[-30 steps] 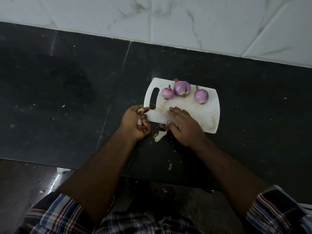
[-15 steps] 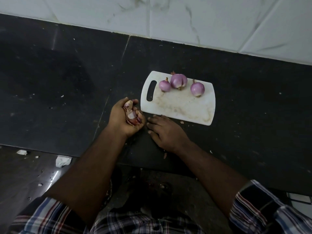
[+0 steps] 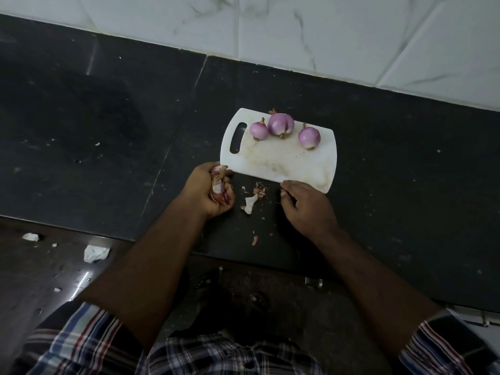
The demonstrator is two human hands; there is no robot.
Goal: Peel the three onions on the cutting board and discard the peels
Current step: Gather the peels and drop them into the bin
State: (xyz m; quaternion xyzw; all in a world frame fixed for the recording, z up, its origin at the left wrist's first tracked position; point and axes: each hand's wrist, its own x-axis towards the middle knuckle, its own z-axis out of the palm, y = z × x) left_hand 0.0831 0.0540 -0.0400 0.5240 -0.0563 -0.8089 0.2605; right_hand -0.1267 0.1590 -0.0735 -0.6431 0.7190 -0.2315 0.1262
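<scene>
Three peeled purple onions lie along the far edge of a white cutting board (image 3: 281,163): a small one (image 3: 258,130) at the left, a larger one (image 3: 280,124) in the middle, a small one (image 3: 309,137) at the right. My left hand (image 3: 209,189) rests on the dark counter at the board's near left corner, closed around a bunch of onion peels (image 3: 218,182). My right hand (image 3: 305,205) lies palm down at the board's near edge, fingers curled; what its fingertips hold is hidden. Loose peel scraps (image 3: 251,203) lie on the counter between the hands.
The black stone counter (image 3: 108,131) runs to a white marble-tiled wall (image 3: 297,31) behind. More peel bits (image 3: 254,240) lie near the counter's front edge. Below the edge, white scraps (image 3: 96,253) lie on the dark floor at the left.
My right hand has shifted right from beside the left hand to the board's near edge, uncovering the scraps on the counter. The left hand keeps its grip on the peels.
</scene>
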